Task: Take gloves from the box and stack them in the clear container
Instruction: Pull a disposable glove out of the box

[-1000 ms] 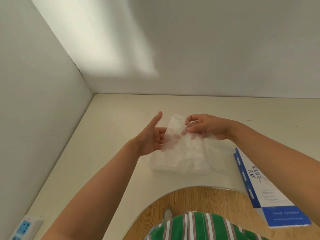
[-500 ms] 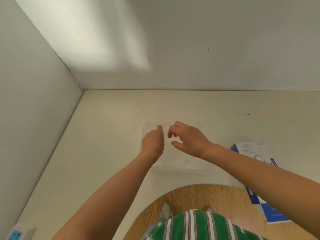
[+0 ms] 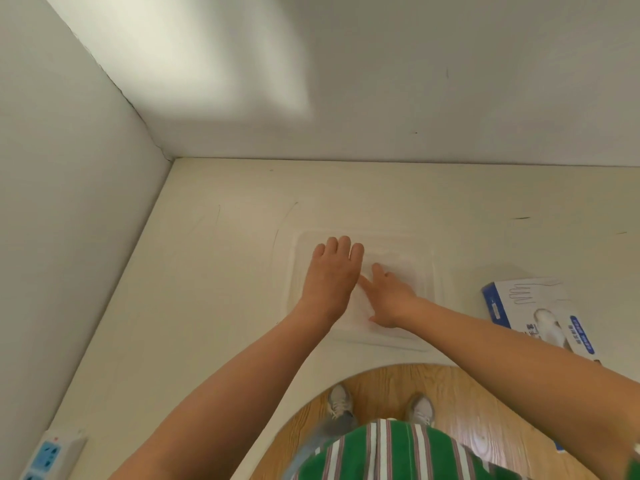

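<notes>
Looking down through the head camera on my feed, I see both bare hands lying inside the shallow clear plastic container (image 3: 398,239). It sits on the cream-white tabletop (image 3: 225,271) near its curved front edge.

The left hand (image 3: 332,275) is palm down with its fingers straight and close together, reaching over the container's left part toward the far rim. The right hand (image 3: 389,296) lies flat beside it, fingers straight and slightly spread. One of its fingertips runs under the edge of the left hand, so the two touch. Neither hand curls round anything; both rest flat on the thin translucent plastic gloves (image 3: 360,308) in the container's bottom. The gloves are so pale that I cannot tell how many are stacked there or where their edges run.

The blue and white cardboard glove box (image 3: 540,317) lies on the tabletop to the right of the container, apart from it and partly covered by the right arm (image 3: 519,358). A white power strip with blue sockets (image 3: 48,452) rests at the near left, against the white wall (image 3: 69,237). Below the table edge I see wooden floor (image 3: 467,410), grey shoes (image 3: 341,403) and a green striped shirt (image 3: 381,452).
</notes>
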Demonstrator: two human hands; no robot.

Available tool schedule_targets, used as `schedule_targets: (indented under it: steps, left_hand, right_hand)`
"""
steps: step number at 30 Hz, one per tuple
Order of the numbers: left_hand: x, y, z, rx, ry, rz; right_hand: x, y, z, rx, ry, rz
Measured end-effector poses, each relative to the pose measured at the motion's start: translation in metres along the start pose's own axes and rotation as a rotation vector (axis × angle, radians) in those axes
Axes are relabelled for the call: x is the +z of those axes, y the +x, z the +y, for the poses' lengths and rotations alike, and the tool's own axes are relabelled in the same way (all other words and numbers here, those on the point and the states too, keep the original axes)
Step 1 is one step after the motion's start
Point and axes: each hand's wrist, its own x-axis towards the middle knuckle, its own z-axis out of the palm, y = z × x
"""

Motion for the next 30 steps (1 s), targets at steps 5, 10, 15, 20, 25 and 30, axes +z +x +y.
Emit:
schedule_targets:
  steps: [5, 10, 15, 20, 25, 30]
  left_hand:
    - [0.015, 0.004, -0.001, -0.225, -0.418, -0.558]
    - [0.028, -0.001, -0.013, -0.372, -0.492, -0.689]
    - [0.030, 0.000, -0.012, -0.396, -0.429, -0.773]
    - [0.020, -0.003, -0.011, -0.365, -0.343, -0.708]
    - [-0.017, 0.009, 0.004, -0.407, -0.343, -0.177]
    - [-0.054, 0.033, 0.055, -0.293, -0.586, -0.041]
  right_hand:
    - [-0.004, 0.001, 0.002, 0.014, 0.069, -0.017]
    - [-0.009, -0.001, 0.004, 0.118, 0.102, -0.036]
    - [-0.003, -0.003, 0.001, 0.185, 0.106, -0.078]
    - [-0.020, -0.013, 0.002, 0.128, 0.113, -0.046]
    - [-0.066, -0.043, 0.019, -0.025, 0.257, 0.356]
    - [-0.083, -0.079, 0.073, 0.087, 0.579, 0.519]
